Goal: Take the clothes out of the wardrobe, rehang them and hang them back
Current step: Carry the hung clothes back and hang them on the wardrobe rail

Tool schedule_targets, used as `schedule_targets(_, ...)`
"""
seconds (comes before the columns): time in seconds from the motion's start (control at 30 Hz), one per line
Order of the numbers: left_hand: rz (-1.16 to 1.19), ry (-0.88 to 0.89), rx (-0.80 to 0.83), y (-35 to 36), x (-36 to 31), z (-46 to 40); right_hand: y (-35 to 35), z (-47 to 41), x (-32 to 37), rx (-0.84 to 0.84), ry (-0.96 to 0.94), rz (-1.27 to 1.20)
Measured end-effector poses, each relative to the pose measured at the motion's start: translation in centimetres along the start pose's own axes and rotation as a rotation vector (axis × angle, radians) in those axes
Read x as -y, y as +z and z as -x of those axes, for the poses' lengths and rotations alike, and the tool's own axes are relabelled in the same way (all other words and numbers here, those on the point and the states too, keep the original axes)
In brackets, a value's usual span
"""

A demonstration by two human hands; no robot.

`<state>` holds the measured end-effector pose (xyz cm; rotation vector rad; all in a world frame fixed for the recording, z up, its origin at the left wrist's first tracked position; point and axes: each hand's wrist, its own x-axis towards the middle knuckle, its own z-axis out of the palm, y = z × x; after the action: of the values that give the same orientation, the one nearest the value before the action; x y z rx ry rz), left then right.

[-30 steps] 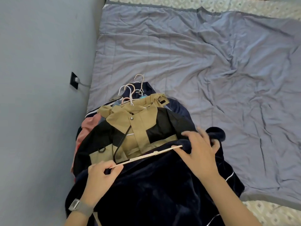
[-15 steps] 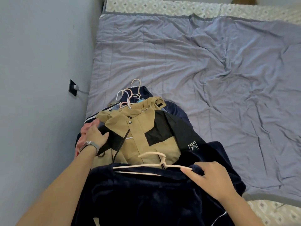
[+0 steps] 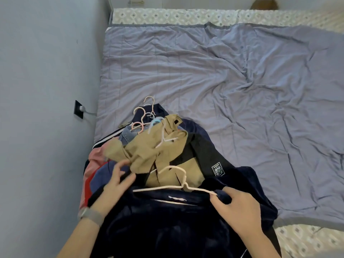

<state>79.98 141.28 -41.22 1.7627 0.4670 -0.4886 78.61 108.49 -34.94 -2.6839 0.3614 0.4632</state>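
A dark navy velvety garment [image 3: 167,224] lies nearest me on the bed, with a cream hanger [image 3: 183,185] in its neck opening. My right hand [image 3: 238,209] grips the garment's right shoulder at the hanger's end. Behind it lies a tan and black jacket [image 3: 167,151], its left side folded over toward the middle. My left hand [image 3: 115,181] pinches the jacket's dark left edge. Under the jacket is a pile of other clothes, with several hanger hooks [image 3: 143,116] poking out at the far end.
The grey-blue quilt [image 3: 242,90] covers the bed to the right and beyond the pile. A grey wall [image 3: 46,90] runs close along the left, with a black socket and plug [image 3: 78,109]. Patterned sheet [image 3: 307,241] shows at the near right corner.
My left hand left the hanger's left end, went to the jacket's left shoulder and has pulled that side over toward the middle. The hanger's hook now stands up. My right hand stays on the navy shoulder.
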Motion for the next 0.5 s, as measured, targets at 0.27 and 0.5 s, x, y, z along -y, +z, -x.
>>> schedule_targets(0.27,-0.753,0.166,-0.231,6.8,-1.2,6.8,-2.5,0.6,-2.1,-0.115,-0.163,-0.184)
schedule_targets(0.5,-0.688,0.217,-0.606,9.3,-6.8,14.2,-6.7,1.4,-2.2,-0.081,-0.266,-0.453)
